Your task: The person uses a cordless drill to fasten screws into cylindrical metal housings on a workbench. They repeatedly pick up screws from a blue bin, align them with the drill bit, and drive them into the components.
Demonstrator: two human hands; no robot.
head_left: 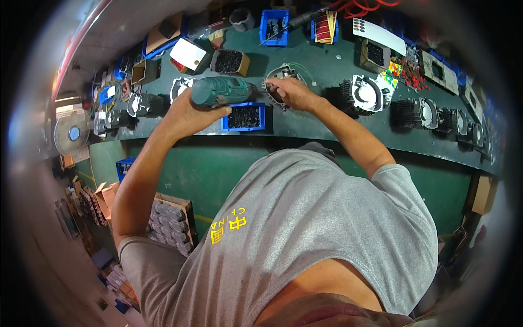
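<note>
My left hand (185,115) is wrapped round a green cordless power driver (220,91), which lies level and points right. Its front end reaches the left side of a round metal motor housing (284,71) with thin wires at its edge. Over that housing, my right hand (294,94) has its fingers curled and their tips together at the inner left part. Whatever they pinch is too small or hidden to name. Just below the driver stands a small blue bin (243,128) of black screws.
More finned motor housings stand at left (143,104) and right (366,95) on the dark green bench (321,128). Along the back are a cardboard box of black parts (230,62), a blue bin (274,27) and a hanging driver with a red coiled hose (302,19).
</note>
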